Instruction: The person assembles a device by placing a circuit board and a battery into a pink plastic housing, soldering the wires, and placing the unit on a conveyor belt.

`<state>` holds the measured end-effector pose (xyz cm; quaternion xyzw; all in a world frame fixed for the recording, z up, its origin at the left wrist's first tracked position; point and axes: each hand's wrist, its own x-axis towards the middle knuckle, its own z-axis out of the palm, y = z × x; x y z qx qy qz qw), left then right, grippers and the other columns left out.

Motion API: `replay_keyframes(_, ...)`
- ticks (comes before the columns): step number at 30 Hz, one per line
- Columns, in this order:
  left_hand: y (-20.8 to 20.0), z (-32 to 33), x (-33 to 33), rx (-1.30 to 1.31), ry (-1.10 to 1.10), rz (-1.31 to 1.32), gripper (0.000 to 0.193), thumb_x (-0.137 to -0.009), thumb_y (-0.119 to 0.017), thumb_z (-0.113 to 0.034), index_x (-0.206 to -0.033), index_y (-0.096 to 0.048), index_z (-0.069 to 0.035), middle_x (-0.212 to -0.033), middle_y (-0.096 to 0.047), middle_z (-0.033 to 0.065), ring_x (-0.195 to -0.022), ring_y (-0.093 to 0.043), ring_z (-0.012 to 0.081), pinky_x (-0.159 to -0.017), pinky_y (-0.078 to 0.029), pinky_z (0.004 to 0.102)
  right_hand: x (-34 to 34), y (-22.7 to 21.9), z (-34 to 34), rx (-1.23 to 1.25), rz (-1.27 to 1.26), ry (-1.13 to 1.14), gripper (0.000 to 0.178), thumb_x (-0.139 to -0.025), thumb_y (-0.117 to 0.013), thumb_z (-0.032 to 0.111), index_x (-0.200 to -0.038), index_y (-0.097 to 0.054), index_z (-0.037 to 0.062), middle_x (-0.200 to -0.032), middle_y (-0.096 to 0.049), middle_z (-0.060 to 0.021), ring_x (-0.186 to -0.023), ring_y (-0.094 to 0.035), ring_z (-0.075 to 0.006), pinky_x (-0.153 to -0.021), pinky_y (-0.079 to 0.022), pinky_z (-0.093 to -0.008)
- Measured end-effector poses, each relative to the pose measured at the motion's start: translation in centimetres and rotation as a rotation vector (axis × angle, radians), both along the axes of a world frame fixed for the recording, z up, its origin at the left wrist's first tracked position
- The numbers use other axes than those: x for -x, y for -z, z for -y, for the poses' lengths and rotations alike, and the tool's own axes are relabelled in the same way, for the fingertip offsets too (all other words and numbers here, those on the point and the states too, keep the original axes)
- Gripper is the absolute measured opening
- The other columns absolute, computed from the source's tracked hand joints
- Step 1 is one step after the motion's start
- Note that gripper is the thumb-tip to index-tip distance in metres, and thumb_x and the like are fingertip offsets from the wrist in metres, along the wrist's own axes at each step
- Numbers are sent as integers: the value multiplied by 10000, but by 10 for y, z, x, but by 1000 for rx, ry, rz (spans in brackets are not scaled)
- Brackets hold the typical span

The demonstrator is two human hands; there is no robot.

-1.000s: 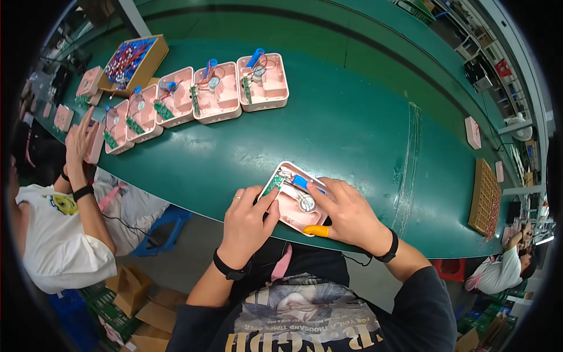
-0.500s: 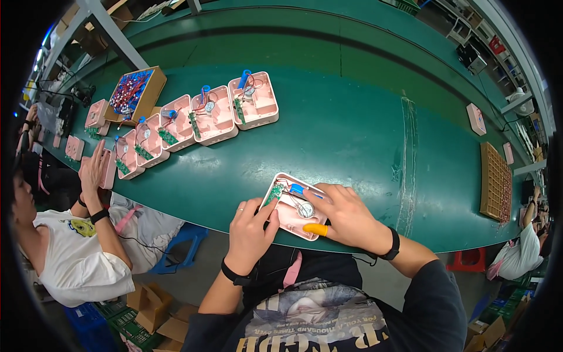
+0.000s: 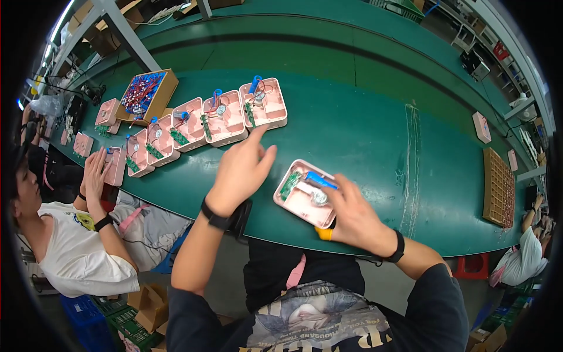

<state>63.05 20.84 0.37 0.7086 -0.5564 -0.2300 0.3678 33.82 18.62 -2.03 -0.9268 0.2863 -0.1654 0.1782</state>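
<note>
My right hand [image 3: 362, 220] grips the right side of a pink plastic housing [image 3: 298, 204] near the table's front edge. A yellow cot covers one of its digits, low at the housing's side. Inside lie a green circuit board [image 3: 290, 184], a blue cylindrical battery [image 3: 321, 179] and a round silver part [image 3: 318, 198], partly covered by fingers. My left hand [image 3: 239, 170] is off that housing, empty, with thumb and index finger apart. Its index fingertip reaches the near edge of the rightmost pink housing [image 3: 275, 110] in a row; whether they touch, I cannot tell.
Several similar housings [image 3: 226, 126] stand in a slanting row at the left. Behind them is a cardboard box [image 3: 166, 94] of blue batteries with wires. A co-worker's hands [image 3: 94, 176] work at far left. A gridded tray [image 3: 495, 188] stands at the right.
My left hand has let go of the housing and moved up and left toward the row. The right hand still holds the housing, now turned and shifted slightly up.
</note>
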Motion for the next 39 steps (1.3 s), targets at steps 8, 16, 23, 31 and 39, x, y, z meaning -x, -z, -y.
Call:
replay_keyframes(8, 40, 43, 3, -12, 82, 302, 481, -996, -711, -278, -1323, -554, 37, -969, -758, 274, -916, -741, 482, -808, -590, 590, 26, -30, 155, 103, 67, 273, 826, -774, -939, 366, -1402, -574, -26, -1462, -532, -311, -1303, -613, -484, -1093, -539, -476)
replay_keyframes(16, 37, -60, 20, -29, 76, 268, 347, -979, -766, -264, -1202, -647, -27, -1118, -716, 216, -997, -706, 454, -859, -572, 535, 34, 11, 334, 80, -34, 751, 879, -821, -890, 471, -1466, -563, -28, -1437, -571, -288, -1280, -640, -470, -1085, -550, -486)
replay_keyframes(23, 45, -136, -27, 105, 102, 290, 304, -951, -798, -199, -1190, -677, -55, -1133, -700, 138, -1029, -686, 389, -884, -579, 488, 22, 9, 313, 226, -142, 743, 922, -869, -879, 521, -1537, -502, 11, -1460, -579, -286, -1310, -629, -447, -1104, -529, -506)
replay_keyframes(31, 37, -163, -92, 92, -147, 88, 354, -953, -800, -208, -1251, -695, -47, -1142, -694, 130, -1045, -686, 357, -879, -578, 460, -115, -30, 29, -222, 3, -422, 477, -860, -914, 239, -1282, -753, 84, -1241, -689, -122, -1163, -668, -322, -983, -561, -402)
replay_keyframes(39, 54, -142, -115, 101, -63, -71, 268, -968, -788, -183, -1169, -758, -9, -1165, -738, 176, -1023, -735, 363, -884, -580, 428, -165, 3, -17, -267, 91, -447, 389, -899, -872, 145, -1261, -760, 59, -1135, -691, -118, -1061, -671, -285, -915, -560, -384)
